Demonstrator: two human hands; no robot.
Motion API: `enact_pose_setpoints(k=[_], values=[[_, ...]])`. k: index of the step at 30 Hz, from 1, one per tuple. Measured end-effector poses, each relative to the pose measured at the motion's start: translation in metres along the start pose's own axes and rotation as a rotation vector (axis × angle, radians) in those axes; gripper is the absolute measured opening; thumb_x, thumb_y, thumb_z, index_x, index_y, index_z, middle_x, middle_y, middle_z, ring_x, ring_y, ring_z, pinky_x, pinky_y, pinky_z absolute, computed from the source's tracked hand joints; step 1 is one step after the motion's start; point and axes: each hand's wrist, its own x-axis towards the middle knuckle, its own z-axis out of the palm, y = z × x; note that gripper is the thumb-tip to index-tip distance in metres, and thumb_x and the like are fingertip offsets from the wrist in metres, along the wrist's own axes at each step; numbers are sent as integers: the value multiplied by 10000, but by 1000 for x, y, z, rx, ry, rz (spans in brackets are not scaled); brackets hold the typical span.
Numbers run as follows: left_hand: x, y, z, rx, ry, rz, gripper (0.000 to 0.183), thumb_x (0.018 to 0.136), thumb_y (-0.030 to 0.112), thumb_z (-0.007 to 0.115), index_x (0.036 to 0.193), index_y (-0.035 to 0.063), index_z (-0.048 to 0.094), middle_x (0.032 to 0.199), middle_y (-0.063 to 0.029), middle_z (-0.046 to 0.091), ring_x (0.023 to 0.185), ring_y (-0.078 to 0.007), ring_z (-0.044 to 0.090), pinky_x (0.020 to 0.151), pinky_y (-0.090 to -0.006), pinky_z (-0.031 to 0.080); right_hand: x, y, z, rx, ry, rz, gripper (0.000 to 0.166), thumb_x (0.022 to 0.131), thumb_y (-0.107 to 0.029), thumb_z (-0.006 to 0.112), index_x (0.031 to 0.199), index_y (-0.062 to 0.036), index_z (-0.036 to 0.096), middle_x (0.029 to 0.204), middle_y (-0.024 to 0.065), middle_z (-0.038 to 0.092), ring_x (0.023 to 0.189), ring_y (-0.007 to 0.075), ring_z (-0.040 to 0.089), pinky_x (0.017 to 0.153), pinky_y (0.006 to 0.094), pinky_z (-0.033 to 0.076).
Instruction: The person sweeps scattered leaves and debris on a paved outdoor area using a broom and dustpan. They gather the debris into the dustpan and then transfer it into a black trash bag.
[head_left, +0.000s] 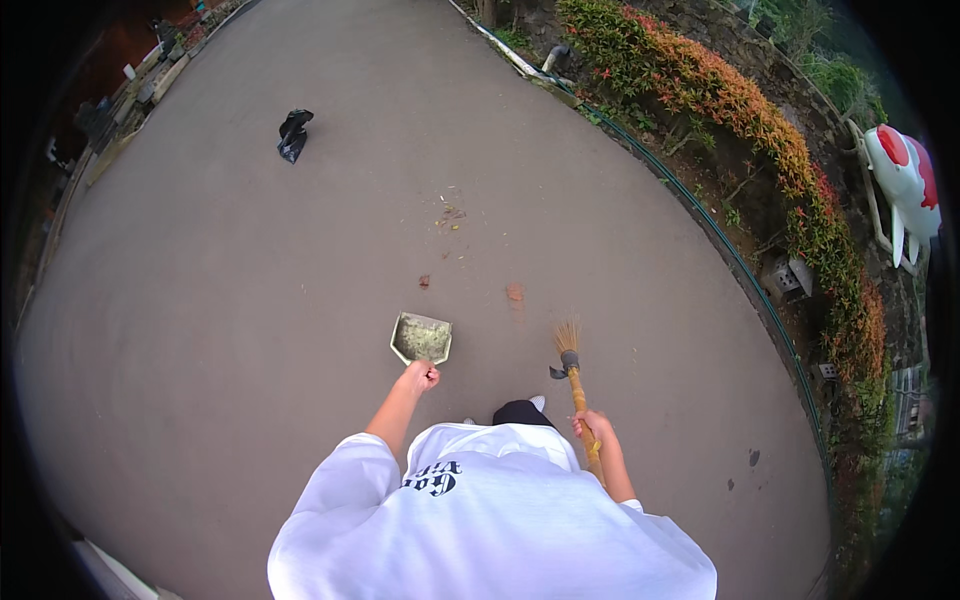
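Note:
My left hand (422, 376) is closed around the handle of a dirty, pale dustpan (422, 337), whose open side faces away from me. The grip itself is hidden under my fingers. In my right hand (593, 425) is the yellowish handle of a stick broom (576, 379), its bristles pointing forward and a dark binding below them. A brown dry leaf (514, 292) lies ahead, between dustpan and broom. Just beyond the dustpan is a smaller dark leaf (424, 281). Farther off, a loose patch of leaf litter (451, 215) is spread on the pavement.
A black plastic bag (294, 136) lies on the grey pavement (225, 300) at the far left. Along the right edge run a green hose (720, 232) and a planted bed with a red-and-orange hedge (720, 82). Behind the hedge stands a white-and-red fish-shaped figure (907, 176).

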Motion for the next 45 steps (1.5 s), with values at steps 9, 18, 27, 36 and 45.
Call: enact_pose_setpoints(k=[9,18,27,36,45], values=[[27,90,54,-17,116,-9,148,782,-88,320,718,36,271,594,-34,309,423,-86,287,331,-190,219,70,-172,67,-481,298,-195,21,728,31,537,722,41,520,541,68,512,403,166,501,358,303,433],[113,126,100,-26,165,-221,119,767,-96,303,731,11,264,603,-49,302,423,-86,279,334,-189,195,178,-285,121,-668,300,-165,415,738,56,512,1119,-26,371,536,42,455,396,152,464,361,309,434],[161,118,145,99,160,-245,115,769,-89,309,728,11,269,597,-52,305,420,-87,284,330,-187,198,137,-202,204,-598,-109,166,743,735,87,483,1346,-162,141,524,20,424,380,111,412,327,275,384],[139,134,122,150,220,-205,110,772,-80,315,724,12,275,587,-51,306,417,-87,290,327,-186,201,22,-245,221,-825,-325,225,828,726,72,491,1425,-164,113,576,28,466,426,103,438,381,248,398],[102,132,49,102,267,-204,106,774,-71,321,720,12,282,578,-50,308,414,-88,296,323,-184,205,153,-289,305,-1027,133,-110,810,727,80,483,1409,-218,163,575,56,486,430,144,465,366,298,414]])
